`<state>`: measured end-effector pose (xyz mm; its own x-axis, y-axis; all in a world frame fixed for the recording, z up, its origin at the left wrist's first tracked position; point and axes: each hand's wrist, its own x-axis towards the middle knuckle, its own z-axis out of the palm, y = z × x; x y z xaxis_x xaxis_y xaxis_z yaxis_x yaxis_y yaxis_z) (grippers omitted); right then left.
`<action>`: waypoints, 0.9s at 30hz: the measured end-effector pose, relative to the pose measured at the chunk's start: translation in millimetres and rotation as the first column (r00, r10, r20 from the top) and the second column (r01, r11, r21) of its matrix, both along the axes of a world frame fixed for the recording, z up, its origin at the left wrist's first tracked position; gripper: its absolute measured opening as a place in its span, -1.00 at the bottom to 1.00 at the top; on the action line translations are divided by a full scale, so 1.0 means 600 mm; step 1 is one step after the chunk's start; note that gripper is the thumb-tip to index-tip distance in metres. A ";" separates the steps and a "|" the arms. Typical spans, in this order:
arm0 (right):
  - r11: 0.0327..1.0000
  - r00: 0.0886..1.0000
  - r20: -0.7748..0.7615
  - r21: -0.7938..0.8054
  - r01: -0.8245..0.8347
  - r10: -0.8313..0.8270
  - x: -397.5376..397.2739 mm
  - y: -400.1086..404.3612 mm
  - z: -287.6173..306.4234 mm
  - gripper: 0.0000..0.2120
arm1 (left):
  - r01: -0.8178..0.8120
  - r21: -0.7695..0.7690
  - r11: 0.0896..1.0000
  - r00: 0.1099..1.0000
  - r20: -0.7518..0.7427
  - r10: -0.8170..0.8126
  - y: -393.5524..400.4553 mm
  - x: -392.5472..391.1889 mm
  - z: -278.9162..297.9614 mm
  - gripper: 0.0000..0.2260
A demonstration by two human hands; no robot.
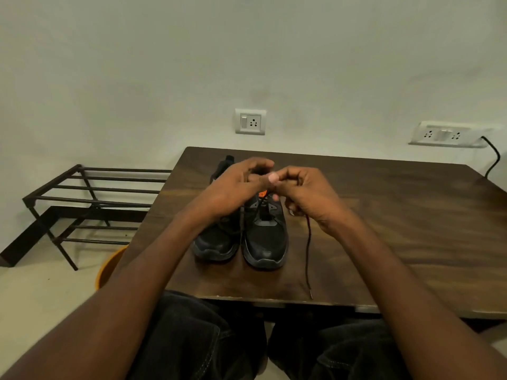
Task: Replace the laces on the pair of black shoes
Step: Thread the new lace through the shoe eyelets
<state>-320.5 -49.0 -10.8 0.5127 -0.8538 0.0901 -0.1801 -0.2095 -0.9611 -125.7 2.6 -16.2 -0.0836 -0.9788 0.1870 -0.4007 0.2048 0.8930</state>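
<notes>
Two black shoes stand side by side on the dark wooden table (384, 215), toes toward me: the left shoe (216, 244) and the right shoe (264, 239), which has an orange tag at its tongue. My left hand (236, 185) and my right hand (304, 196) meet above the right shoe's tongue, fingers curled and pinching a dark lace (308, 250). One end of that lace hangs from my right hand down to the table's front edge. The hands hide the upper eyelets.
A dark metal shoe rack (90, 201) stands on the floor at the left. An orange bucket (109, 267) sits beside the table's left front corner. Wall sockets (250, 122) are behind the table, and a cable (493, 157) hangs at the right.
</notes>
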 end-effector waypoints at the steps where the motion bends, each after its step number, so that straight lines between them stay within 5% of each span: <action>1: 1.000 1.000 0.012 -0.004 0.010 -0.010 0.005 0.002 0.001 -0.80 | 0.054 0.033 0.998 0.998 -0.025 -0.054 -0.001 -0.005 -0.002 -0.58; 4: 0.997 0.996 0.043 -0.001 0.075 -0.075 -0.002 -0.008 0.000 -0.84 | 0.001 0.097 0.995 1.000 0.019 -0.002 -0.003 0.000 -0.012 -0.74; 8: 0.983 0.981 0.055 -0.007 0.186 -0.185 -0.035 -0.032 -0.005 -0.86 | -0.265 0.057 0.963 0.855 0.476 0.207 -0.002 0.029 -0.020 -0.83; 13: 0.999 1.000 0.003 0.039 -0.026 0.026 -0.029 -0.025 -0.008 -0.84 | -0.048 -0.037 0.998 0.996 0.076 0.051 0.000 0.006 -0.002 -0.47; 15: 0.997 0.998 0.031 0.058 -0.051 0.049 -0.019 -0.023 -0.009 -0.80 | 0.021 -0.008 1.000 1.000 0.003 -0.021 -0.004 -0.014 -0.001 -0.46; 19: 0.996 0.994 0.092 0.070 0.054 -0.061 -0.024 -0.033 -0.007 -0.82 | -0.127 0.001 0.992 0.984 0.128 0.126 -0.009 0.002 -0.012 -0.93; 23: 0.990 0.990 0.031 0.032 0.138 -0.139 -0.040 -0.042 -0.017 -0.90 | -0.232 -0.002 0.973 0.910 0.353 0.217 -0.006 0.032 -0.022 -0.91; 27: 0.997 0.991 -0.114 0.040 -0.067 0.071 -0.027 -0.031 -0.017 -0.87 | -0.093 0.018 0.996 0.987 0.132 0.090 -0.001 0.010 -0.013 -0.72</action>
